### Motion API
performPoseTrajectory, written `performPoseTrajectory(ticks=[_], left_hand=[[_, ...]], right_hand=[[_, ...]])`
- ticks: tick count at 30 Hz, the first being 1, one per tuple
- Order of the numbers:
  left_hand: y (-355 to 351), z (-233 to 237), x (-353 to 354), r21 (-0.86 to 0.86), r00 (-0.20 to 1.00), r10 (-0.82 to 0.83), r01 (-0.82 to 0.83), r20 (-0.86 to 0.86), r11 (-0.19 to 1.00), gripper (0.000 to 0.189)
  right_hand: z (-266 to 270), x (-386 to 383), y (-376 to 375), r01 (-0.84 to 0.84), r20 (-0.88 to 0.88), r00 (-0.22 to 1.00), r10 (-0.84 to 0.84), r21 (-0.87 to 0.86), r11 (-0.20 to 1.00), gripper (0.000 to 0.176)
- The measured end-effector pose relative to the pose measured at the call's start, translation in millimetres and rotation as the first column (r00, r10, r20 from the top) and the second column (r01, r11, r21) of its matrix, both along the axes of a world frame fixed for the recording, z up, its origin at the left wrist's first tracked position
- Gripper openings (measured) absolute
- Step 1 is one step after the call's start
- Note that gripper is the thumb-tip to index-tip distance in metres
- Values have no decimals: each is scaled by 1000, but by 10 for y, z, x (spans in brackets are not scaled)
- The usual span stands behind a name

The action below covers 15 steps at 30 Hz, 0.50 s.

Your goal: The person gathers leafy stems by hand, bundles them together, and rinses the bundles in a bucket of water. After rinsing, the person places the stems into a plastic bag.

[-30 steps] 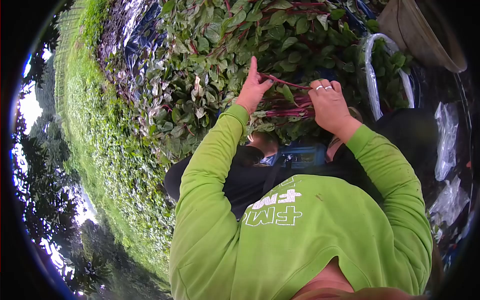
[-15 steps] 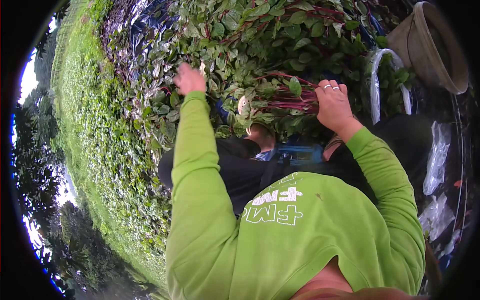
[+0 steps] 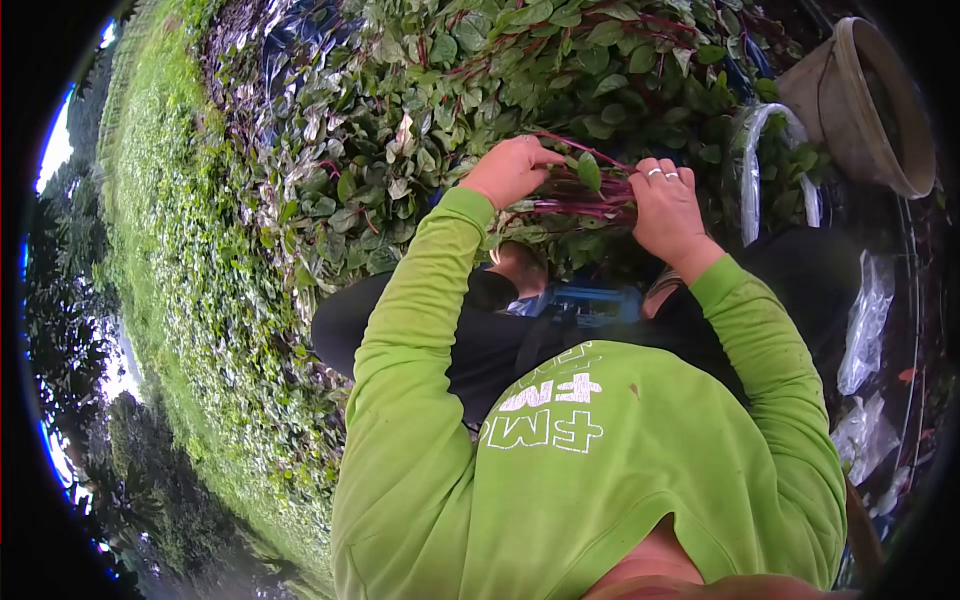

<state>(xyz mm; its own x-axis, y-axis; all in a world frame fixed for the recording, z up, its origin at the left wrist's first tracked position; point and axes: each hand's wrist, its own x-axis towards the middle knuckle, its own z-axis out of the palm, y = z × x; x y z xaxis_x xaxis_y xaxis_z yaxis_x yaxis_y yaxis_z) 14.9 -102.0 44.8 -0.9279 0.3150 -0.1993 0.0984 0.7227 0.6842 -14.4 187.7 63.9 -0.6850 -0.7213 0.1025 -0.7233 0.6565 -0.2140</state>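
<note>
My right hand (image 3: 668,208), with rings on a finger, is closed around the right end of a bunch of dark red leafy stems (image 3: 585,208). The stems reach leftward, and one green leaf (image 3: 588,172) stands out on top. My left hand (image 3: 512,170) is at the bunch's left part, its fingers bent together among the leaves; what they pinch is hidden. A thick heap of green leaves on red stems (image 3: 600,75) lies just beyond both hands.
A grey-brown bucket (image 3: 815,90) lies tilted at the upper right. Beside it, a clear plastic bag (image 3: 752,180) holds leaves. Crumpled plastic (image 3: 866,320) lies right of my knee. A blue plastic thing (image 3: 595,305) sits between my legs. Low green plants (image 3: 230,300) cover the ground leftward.
My left hand has come back from the leaves at the upper left, moving right and slightly down to the stem bunch. My right hand keeps its hold, nearly still.
</note>
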Motion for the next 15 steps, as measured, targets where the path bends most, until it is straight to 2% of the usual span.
performPoseTrajectory(ticks=[4,7,10,12,13,14,15], left_hand=[[113,-69,45,3,999,25,-25,-33,1000,26],[168,-79,50,-17,991,26,-29,-129,999,18],[306,-98,68,-250,925,80,-183,-370,951,12],[64,-215,32,-437,898,199,-373,-393,819,10],[-266,-433,58,-532,880,254,-450,-401,717,12],[-498,-382,68,-664,833,470,-529,-290,528,13],[-750,-406,196,-675,791,441,-600,-423,430,14]], right_hand=[[-5,7,6,-7,4,1000,7,5,1000,24],[13,15,10,-4,4,1000,4,26,1000,24],[37,38,-15,-5,13,1000,4,47,999,25],[20,52,-5,-12,10,1000,11,43,999,26],[15,49,0,-10,4,1000,10,35,999,26],[11,45,16,-6,-4,1000,6,28,1000,26],[9,50,41,0,-10,1000,0,24,1000,26]])
